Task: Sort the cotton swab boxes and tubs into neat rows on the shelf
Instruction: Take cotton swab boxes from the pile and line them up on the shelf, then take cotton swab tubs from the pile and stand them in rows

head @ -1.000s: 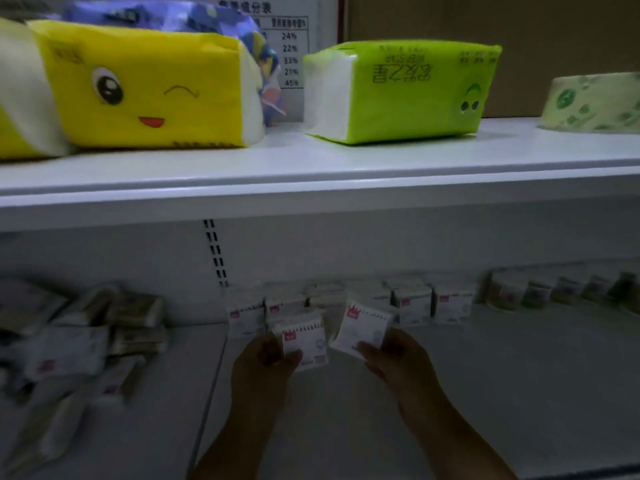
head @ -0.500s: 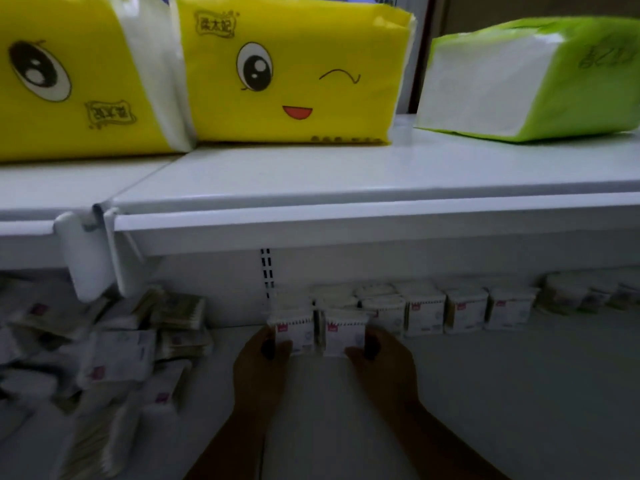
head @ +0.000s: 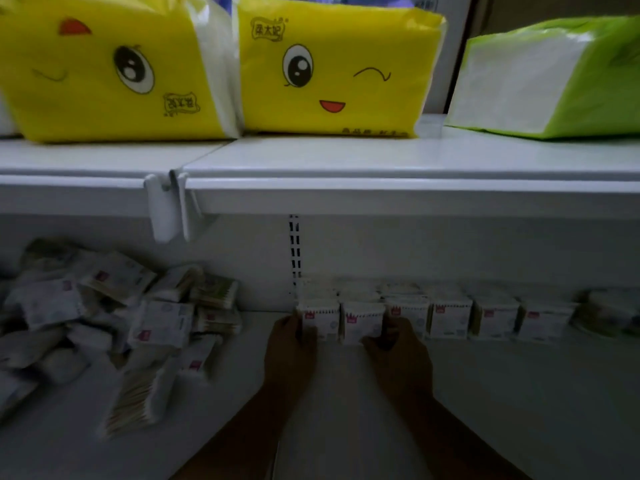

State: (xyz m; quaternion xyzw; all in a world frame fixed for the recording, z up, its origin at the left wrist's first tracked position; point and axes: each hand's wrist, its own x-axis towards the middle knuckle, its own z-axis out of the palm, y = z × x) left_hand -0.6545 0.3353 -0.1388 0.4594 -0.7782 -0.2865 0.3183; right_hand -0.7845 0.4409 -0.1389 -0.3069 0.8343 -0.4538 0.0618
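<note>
1. Two cotton swab boxes, the end box [head: 320,320] and its neighbour [head: 363,322], stand on the lower shelf [head: 346,403] between the hands.
2. The left hand [head: 291,348] pinches the end box's outer edge; the right hand [head: 398,355] pinches the neighbour.
3. This looks like the placing step; the next move is probably to release and reach left for the loose pile [head: 138,323].

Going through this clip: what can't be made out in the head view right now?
Head view: print on the boxes is too small and dim to read.
Tubs at the right are dark, blurred and cut by the frame edge.
Left hand and right hand: fingertips lost in shadow against the boxes, so grip unclear.
Pile at left is blurred; no count possible.
</note>
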